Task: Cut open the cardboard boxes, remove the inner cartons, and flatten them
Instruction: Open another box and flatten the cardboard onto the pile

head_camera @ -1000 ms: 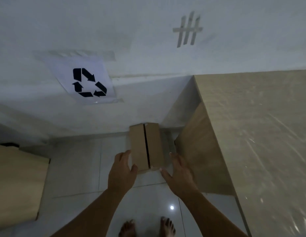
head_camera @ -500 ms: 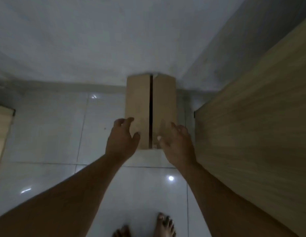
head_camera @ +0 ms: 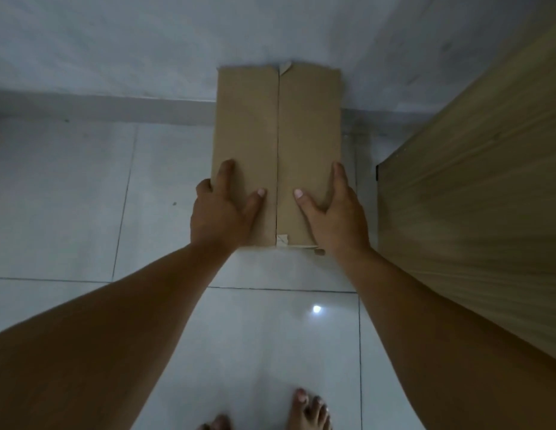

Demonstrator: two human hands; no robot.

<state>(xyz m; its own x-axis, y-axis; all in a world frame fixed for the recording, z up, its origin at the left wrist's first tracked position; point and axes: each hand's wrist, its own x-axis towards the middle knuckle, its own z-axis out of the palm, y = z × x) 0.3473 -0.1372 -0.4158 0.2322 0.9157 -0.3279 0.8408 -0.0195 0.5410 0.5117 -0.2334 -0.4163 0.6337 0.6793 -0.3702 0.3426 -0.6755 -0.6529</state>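
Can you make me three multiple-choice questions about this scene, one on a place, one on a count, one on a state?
1. Where is the cardboard box?
A. on the floor against the wall
B. on the wooden table
C. lifted overhead

2. How many hands touch the box?
A. none
B. one
C. two

3. How are the box's top flaps?
A. folded wide open
B. closed, meeting at a centre seam
C. torn off

Answers: 1 A, its far end meets the wall; 2 C, the left hand and right hand each grip a side; 3 B, one thin seam runs down the top.

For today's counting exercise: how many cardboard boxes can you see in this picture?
1. The cardboard box stands on the tiled floor against the wall, gripped by the left hand and right hand. Others may lie outside the view.
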